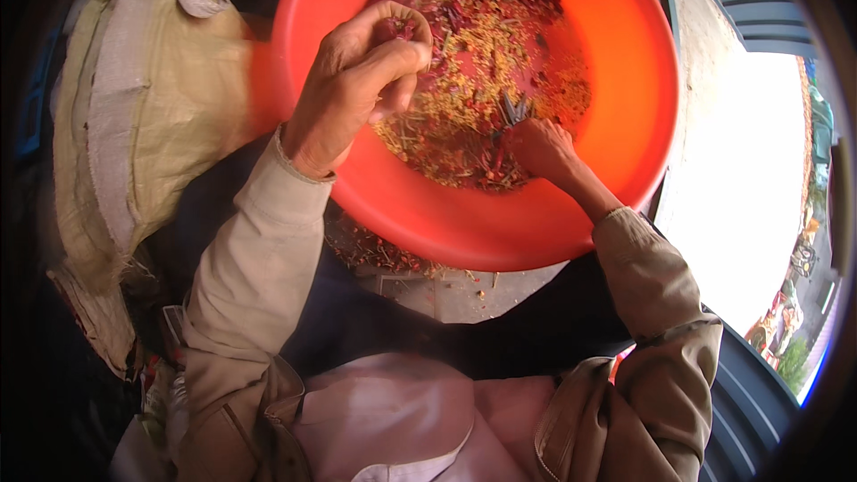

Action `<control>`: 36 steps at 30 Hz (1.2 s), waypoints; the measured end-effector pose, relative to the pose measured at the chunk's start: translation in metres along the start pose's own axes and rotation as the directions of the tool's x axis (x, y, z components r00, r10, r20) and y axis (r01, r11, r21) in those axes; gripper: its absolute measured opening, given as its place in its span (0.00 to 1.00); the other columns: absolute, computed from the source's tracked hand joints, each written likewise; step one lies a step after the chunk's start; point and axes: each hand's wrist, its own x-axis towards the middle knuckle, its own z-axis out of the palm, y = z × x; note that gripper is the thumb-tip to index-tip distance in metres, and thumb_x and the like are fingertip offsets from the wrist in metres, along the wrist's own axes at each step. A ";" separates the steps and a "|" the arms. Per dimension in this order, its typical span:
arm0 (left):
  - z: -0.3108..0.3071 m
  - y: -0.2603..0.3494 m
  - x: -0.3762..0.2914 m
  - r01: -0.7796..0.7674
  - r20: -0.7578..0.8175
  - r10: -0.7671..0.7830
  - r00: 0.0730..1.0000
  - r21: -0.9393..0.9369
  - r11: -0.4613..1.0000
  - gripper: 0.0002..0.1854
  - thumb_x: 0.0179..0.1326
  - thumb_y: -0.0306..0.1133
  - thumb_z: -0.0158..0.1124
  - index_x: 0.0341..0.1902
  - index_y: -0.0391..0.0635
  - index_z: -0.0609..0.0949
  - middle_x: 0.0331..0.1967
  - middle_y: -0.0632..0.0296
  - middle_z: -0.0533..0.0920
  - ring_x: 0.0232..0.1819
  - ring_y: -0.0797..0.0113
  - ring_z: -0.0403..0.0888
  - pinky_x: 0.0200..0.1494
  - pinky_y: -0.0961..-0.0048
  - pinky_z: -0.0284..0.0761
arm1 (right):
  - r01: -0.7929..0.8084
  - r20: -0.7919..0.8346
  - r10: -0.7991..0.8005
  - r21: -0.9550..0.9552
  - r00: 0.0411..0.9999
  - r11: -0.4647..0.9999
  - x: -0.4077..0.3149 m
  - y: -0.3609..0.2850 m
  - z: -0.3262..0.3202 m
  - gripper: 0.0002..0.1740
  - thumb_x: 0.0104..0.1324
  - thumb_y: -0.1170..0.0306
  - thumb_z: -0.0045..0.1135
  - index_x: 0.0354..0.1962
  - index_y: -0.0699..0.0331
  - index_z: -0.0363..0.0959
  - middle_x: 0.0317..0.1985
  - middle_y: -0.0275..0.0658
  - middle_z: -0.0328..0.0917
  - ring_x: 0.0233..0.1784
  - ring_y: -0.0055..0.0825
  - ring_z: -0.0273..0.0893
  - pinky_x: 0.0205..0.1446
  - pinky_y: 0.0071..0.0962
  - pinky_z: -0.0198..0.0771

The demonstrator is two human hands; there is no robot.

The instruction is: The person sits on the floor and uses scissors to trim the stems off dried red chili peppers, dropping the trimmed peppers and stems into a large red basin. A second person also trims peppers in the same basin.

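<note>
A large red plastic basin [489,241] stands before me, holding dried red chili pieces, stems and many yellow seeds [462,67]. My left hand [368,73] is raised over the basin's left side, its fingers curled around dried red chilies [395,29]. Low over the chili pieces, on the basin's right, my right hand [542,150] is closed on scissors [514,109]; their metal blades point up and away from me, and the handles are mostly hidden by the fingers. The blades look slightly parted.
A pale yellow woven sack [181,100] stands left of the basin. Chili scraps and stems [381,251] lie on the floor beneath the basin's near edge, between my legs. Blue-grey corrugated panels [750,395] are at the right, beside a very bright area. Part of something blurred shows at the basin's far rim.
</note>
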 end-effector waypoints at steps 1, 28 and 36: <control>-0.003 0.004 -0.001 -0.032 -0.045 0.031 0.999 -0.013 0.999 0.08 0.73 0.36 0.55 0.44 0.44 0.77 0.33 0.69 0.78 0.24 0.86 0.69 0.20 0.87 0.55 | 0.061 -0.092 -0.053 0.088 0.994 0.994 0.005 -0.005 -0.001 0.14 0.65 0.58 0.65 0.39 0.59 0.84 0.36 0.46 0.86 0.43 0.47 0.86 0.45 0.47 0.79; -0.019 0.008 -0.001 -0.078 -0.152 0.076 0.985 -0.012 0.997 0.11 0.74 0.35 0.62 0.47 0.41 0.87 0.26 0.74 0.79 0.22 0.89 0.69 0.22 0.87 0.60 | 0.494 -0.497 -0.284 0.364 0.820 0.790 0.044 -0.060 -0.045 0.09 0.69 0.75 0.59 0.44 0.63 0.85 0.34 0.41 0.84 0.37 0.29 0.83 0.44 0.33 0.79; -0.010 -0.001 -0.003 -0.102 -0.043 0.122 0.992 0.323 0.941 0.12 0.65 0.26 0.70 0.53 0.44 0.88 0.29 0.72 0.81 0.32 0.85 0.75 0.38 0.82 0.73 | 0.422 -0.366 -0.315 0.897 0.876 0.132 -0.033 -0.065 -0.091 0.22 0.77 0.73 0.50 0.64 0.76 0.72 0.57 0.46 0.82 0.57 0.33 0.84 0.63 0.34 0.82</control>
